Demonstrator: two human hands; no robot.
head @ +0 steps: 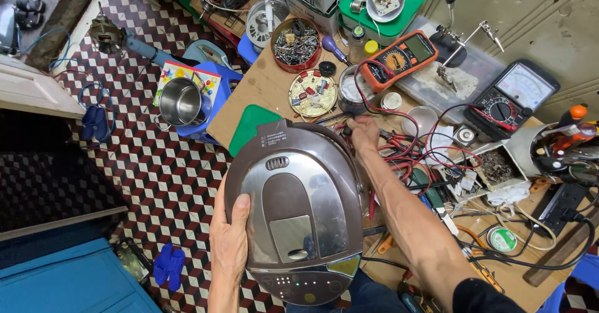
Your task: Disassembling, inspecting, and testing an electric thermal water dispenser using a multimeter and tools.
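1. Nearest the camera sat the big brown and silver cooker (296,210), resting at the front edge of the wooden workbench (262,85), over the person's lap.
2. The left hand (229,235) pressed flat on the cooker's side at 9 o'clock, fingers spread and thumb on top, not pinching.
3. The right hand (363,132) reached to 1 o'clock of the cooker. Its fingers were curled among red and black wires (405,144). I could not tell if it pinched one.
4. To do this well, I think the left hand should keep a firm hold so the heavy cooker does not tip off the edge. The right hand should pick slowly, so it gets only one wire from the tangle.
5. The cooker looked round and smooth. It had a shiny silver lid, a vent slot near the top, and small lights on a dark panel at 6 o'clock.
6. At 12 o'clock lay a round tin of small parts (313,93), and past it a red tin of screws (296,43).
7. At 1 o'clock sat an orange meter (399,58). At 2 o'clock sat a black meter with a dial (510,101).
8. At 10 o'clock, down on the checked floor (156,163), a steel pot (181,102) stood on a blue stool (215,101).
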